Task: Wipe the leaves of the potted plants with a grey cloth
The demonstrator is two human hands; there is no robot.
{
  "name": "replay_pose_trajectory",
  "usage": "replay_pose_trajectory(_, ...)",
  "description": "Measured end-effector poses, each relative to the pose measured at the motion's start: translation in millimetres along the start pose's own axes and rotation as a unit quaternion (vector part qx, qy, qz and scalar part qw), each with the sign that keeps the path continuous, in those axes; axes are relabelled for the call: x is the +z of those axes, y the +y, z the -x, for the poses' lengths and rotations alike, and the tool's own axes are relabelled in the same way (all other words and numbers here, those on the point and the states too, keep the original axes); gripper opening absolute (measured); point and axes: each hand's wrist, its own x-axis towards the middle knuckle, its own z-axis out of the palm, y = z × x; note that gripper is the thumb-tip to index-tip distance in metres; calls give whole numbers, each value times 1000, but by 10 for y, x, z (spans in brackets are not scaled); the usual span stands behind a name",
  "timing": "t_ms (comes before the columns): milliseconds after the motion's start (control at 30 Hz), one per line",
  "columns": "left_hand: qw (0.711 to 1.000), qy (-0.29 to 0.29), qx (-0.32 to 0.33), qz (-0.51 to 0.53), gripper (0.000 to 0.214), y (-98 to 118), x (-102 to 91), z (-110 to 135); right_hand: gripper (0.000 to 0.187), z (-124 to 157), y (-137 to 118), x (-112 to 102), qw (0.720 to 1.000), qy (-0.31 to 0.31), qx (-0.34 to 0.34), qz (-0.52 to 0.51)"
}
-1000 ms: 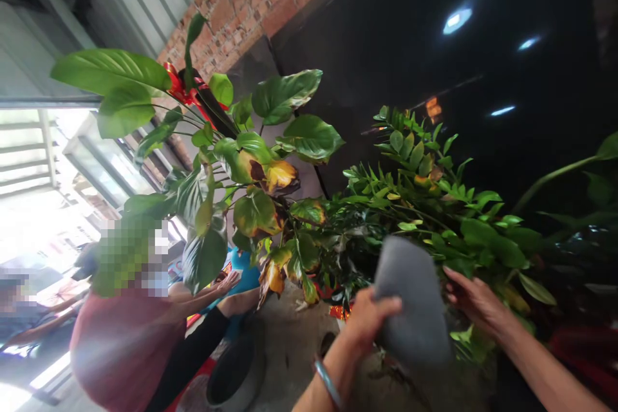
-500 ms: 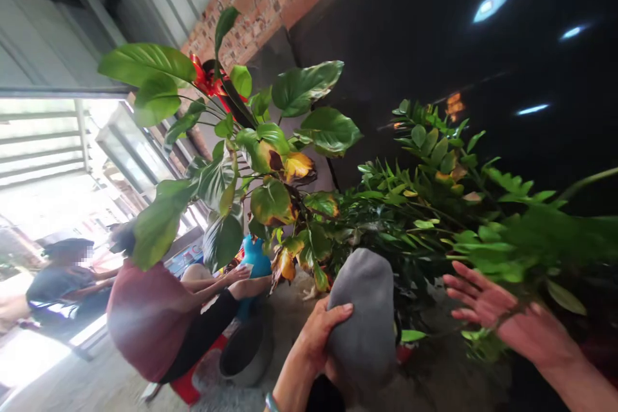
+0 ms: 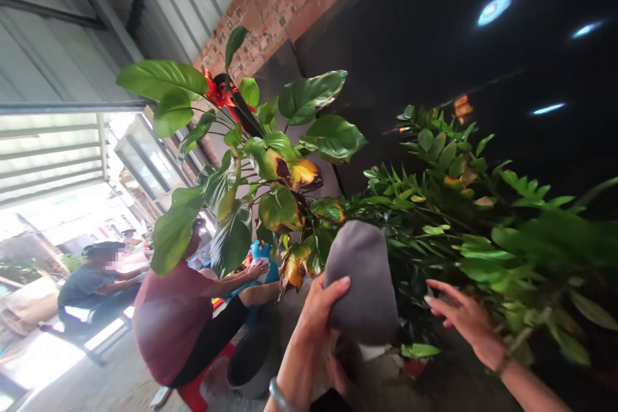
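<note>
My left hand (image 3: pixel 321 309) grips a flat grey piece with a rounded end (image 3: pixel 362 283), its thumb lying over the near face. That piece stands roughly upright; its exact kind and its far side cannot be made out. To the right, my right hand (image 3: pixel 466 322) is held apart from it, fingers stretched out and nothing in them. Dense green foliage (image 3: pixel 512 251) hangs close above and around the right hand and wrist. Beyond the left hand rises a broad-leaved plant (image 3: pixel 280 206) with some yellow and brown leaves.
Leftward, a person in a dark red shirt (image 3: pixel 168 322) sits on a red stool (image 3: pixel 193 396) beside a dark bucket (image 3: pixel 251 360). Another person (image 3: pixel 96 283) sits farther back. A blue object (image 3: pixel 261 261) stands behind the bucket. A dark glossy wall (image 3: pixel 410 45) backs the plants.
My left hand has lifted the grey piece slightly. My right hand has shifted left and turned from palm-up to more sideways. The view has swung a little left.
</note>
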Motion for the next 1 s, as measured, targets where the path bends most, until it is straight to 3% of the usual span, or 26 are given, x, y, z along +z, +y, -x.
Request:
replay_pose_trajectory(67, 998, 51, 39, 25, 51, 12, 111, -187, 30, 45, 44, 21, 999, -37, 15, -30)
replay_pose_trajectory(133, 996, 68, 37, 40, 54, -79, 231, -334, 25, 35, 83, 11, 995, -56, 22, -74)
replay_pose_trajectory(233, 999, 8, -40, -10, 56, -340, 347, -371, 17, -59, 125, -63, 990, -61, 38, -121)
replay_pose_trajectory(333, 986, -82, -122, -79, 51, -493, 333, -247, 16, -140, 145, -158, 989, -47, 51, -133)
replay_pose_trajectory(433, 985, -112, -117, -58, 54, -336, 288, -215, 22, -143, 142, -220, 988, -48, 45, -142)
replay_pose_trajectory(533, 997, -63, -36, 15, 54, -79, 338, -376, 29, -129, 137, -249, 982, -66, 35, -173)
replay_pose_trajectory(600, 998, -16, -7, 54, 51, -59, 416, -497, 28, -146, 148, -259, 977, -77, 35, -197)
replay_pose_trajectory(700, 998, -18, -52, 11, 48, -334, 492, -503, 24, -199, 182, -274, 973, -70, 31, -216)
replay_pose_trajectory(767, 989, -81, -108, -65, 45, -567, 460, -379, 25, -228, 203, -287, 976, -66, 35, -206)
replay_pose_trajectory(833, 973, -143, -145, -114, 44, -663, 377, -236, 27, -237, 216, -302, 977, -83, 38, -192)
replay_pose_trajectory(900, 970, -166, -141, -109, 48, -553, 302, -169, 29, -234, 226, -311, 975, -100, 34, -196)
replay_pose_trajectory(1000, 991, -110, -65, -26, 54, -165, 304, -298, 30, -234, 243, -305, 972, -104, 33, -209)
